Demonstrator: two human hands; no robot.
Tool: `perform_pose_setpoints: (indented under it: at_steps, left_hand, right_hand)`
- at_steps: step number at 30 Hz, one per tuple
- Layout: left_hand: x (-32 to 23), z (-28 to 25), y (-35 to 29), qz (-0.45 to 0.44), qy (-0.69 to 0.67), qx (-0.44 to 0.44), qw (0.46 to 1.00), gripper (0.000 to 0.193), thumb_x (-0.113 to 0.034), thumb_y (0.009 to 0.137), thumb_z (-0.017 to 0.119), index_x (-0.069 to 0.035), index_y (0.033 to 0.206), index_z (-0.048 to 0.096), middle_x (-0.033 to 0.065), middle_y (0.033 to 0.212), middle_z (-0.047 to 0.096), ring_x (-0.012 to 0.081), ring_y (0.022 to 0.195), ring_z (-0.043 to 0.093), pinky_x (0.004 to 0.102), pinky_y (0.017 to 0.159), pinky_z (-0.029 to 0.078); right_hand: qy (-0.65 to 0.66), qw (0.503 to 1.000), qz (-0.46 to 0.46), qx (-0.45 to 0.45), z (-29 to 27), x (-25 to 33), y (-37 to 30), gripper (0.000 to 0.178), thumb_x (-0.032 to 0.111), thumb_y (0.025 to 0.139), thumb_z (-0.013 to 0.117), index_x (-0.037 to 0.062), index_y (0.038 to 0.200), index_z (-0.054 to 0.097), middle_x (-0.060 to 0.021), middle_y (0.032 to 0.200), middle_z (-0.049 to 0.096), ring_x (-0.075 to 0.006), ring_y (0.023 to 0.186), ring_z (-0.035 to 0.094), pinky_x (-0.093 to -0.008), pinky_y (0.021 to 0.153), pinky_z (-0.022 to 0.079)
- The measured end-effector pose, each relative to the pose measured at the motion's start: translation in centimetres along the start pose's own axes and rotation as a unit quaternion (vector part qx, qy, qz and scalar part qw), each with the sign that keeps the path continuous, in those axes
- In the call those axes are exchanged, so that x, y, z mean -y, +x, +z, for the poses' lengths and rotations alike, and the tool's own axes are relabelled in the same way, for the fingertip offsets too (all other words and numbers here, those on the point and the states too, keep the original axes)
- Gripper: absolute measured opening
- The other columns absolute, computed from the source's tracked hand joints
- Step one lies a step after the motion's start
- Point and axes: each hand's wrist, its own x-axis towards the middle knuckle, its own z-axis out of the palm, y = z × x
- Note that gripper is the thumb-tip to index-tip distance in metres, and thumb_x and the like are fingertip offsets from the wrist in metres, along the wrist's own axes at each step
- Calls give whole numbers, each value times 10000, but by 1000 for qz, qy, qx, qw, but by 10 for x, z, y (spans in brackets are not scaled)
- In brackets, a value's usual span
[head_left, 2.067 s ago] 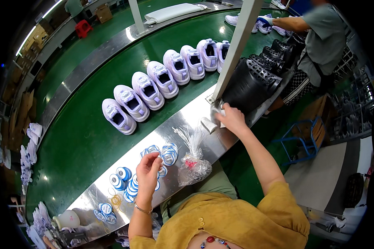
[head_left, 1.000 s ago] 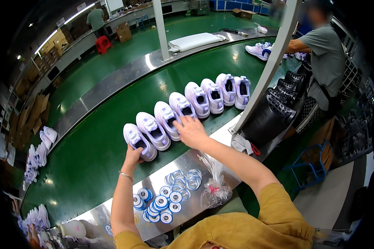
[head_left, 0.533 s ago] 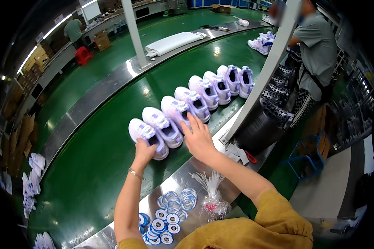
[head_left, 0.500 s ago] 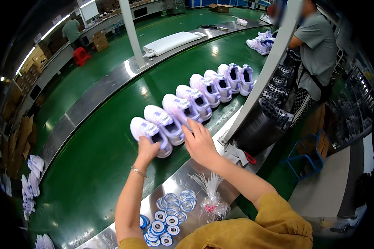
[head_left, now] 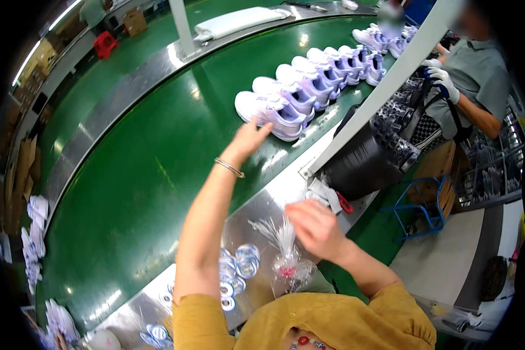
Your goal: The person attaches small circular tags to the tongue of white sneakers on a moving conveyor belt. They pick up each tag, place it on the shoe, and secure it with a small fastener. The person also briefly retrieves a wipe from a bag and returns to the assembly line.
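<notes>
A row of white and lilac sneakers (head_left: 271,111) stands side by side on the green conveyor belt. Beside the nearest one is my left hand (head_left: 249,140), its thumb and fingers apart; whether a fingertip touches the shoe I cannot tell. My right hand (head_left: 319,229) is at the metal ledge, fingers curled together over the tips of a bundle of thin clear plastic ties (head_left: 284,236). Anything pinched there is hidden. The ties stick up from a clear plastic bag (head_left: 294,274). Round blue-and-white tags (head_left: 248,259) lie in piles left of the bag, partly behind my left forearm.
A grey post (head_left: 370,108) rises from the ledge, with a grey cloth (head_left: 324,195) and red-handled tool (head_left: 345,202) near its foot. Right of it stand a black bin (head_left: 361,166) and a gloved co-worker (head_left: 478,81). More sneakers (head_left: 61,321) sit at lower left.
The sneaker row has shifted up and right in view. My left hand has come off the shoe opening; my right hand has drawn back from the shoes to the plastic ties.
</notes>
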Motion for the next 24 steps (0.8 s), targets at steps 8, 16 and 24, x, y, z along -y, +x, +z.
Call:
perform_pose_setpoints:
  at_steps: [8,16,24]
  left_hand:
    - [-104,-114,-255,11,-44,-274,961,401,-150,909,610,55,1245,530,114,994,656,143,883,607,265,762,495]
    - [-128,44,-431,94,54,-193,975,370,-50,840,642,-2,1195,552,197,1140,612,366,1046,586,403,907,463]
    - [-128,123,-454,133,230,-127,956,602,-319,860,624,61,1298,461,269,1342,457,402,1281,410,475,1067,322]
  right_hand:
    - [125,977,156,74,-10,10,-62,106,21,836,597,-12,922,650,-143,856,649,-298,796,627,-359,706,491]
    - [-142,908,308,244,32,23,-43,292,241,754,680,0,918,665,-207,840,669,-372,825,650,-426,713,503]
    - [-32,951,264,158,39,29,-57,190,170,780,647,-18,806,647,-190,787,674,-312,791,681,-392,707,529]
